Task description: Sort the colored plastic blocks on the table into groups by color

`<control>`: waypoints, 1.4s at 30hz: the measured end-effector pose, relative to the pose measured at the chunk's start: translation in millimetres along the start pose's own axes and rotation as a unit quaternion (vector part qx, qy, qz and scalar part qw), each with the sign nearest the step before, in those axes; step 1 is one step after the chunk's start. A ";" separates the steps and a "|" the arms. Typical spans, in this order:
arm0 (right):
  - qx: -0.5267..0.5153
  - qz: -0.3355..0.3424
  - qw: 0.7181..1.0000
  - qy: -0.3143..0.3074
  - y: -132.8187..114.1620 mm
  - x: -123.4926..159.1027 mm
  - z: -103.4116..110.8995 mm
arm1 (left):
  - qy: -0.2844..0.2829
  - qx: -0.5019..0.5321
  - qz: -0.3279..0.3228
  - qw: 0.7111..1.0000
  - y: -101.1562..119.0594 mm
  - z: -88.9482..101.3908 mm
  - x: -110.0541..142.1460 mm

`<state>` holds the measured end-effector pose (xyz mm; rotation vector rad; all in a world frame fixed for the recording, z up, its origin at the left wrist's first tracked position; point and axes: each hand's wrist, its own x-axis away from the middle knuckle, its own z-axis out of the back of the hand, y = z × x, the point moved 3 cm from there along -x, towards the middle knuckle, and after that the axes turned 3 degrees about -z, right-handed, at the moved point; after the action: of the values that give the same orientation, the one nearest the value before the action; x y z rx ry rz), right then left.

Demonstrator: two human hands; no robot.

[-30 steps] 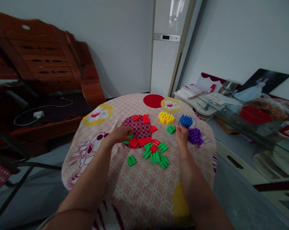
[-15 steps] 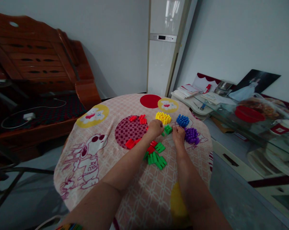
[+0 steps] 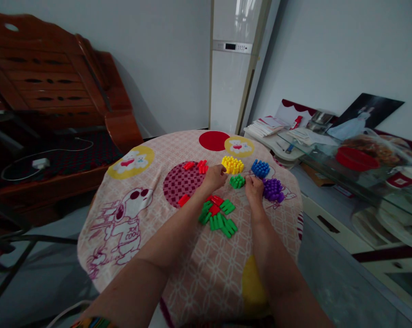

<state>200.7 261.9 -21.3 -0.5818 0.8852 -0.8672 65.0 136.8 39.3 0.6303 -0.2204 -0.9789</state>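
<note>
A group of green plastic pegs (image 3: 237, 181) stands upright between my two hands. To its left, my left hand (image 3: 214, 178) hovers over the cloth with curved fingers slightly apart and nothing visible in them. My right hand (image 3: 254, 187) is at the group's right side, thumb and fingers pinched together; whatever they may hold is hidden. Upright yellow pegs (image 3: 232, 165), blue pegs (image 3: 260, 168) and purple pegs (image 3: 273, 189) stand in clusters behind and to the right. Green pieces (image 3: 229, 227) and red pieces (image 3: 215, 204) lie flat nearer to me, with more red pieces (image 3: 202, 166) beyond my left hand.
A patterned cloth (image 3: 192, 264) covers the round table. Right of it stands a glass-topped cabinet (image 3: 315, 157) with papers, a red bowl (image 3: 352, 159) and other household things. At the left is a wooden bench (image 3: 48, 86); a tall white appliance (image 3: 228, 86) stands behind.
My left hand has moved left, away from the green pegs, and its fingers have loosened. My right hand stays beside them, still pinched. The view has shifted slightly.
</note>
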 end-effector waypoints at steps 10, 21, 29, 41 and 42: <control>0.006 0.003 1.000 -0.008 -2.4 -0.1 1.2 | -0.171 -0.137 -0.229 0.948 2.4 -5.0 65.9; 0.000 0.006 1.000 0.008 -2.2 1.6 0.4 | -0.134 -0.175 -0.201 0.954 11.8 -7.3 48.1; -0.011 -0.010 1.000 -0.013 0.0 -1.6 -0.2 | 0.036 -0.151 -0.069 0.985 2.9 11.6 -14.7; -0.008 0.002 1.000 -0.011 0.5 -1.5 -0.3 | -0.029 -0.188 -0.083 0.978 17.3 -20.1 -40.5; -0.008 0.000 1.000 -0.011 0.3 -1.5 -0.2 | -0.026 -0.190 -0.080 0.978 17.9 -18.7 -40.5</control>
<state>200.2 263.3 -21.0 -0.6044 0.8719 -0.8531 63.6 184.9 39.0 0.2738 -0.0261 -1.1567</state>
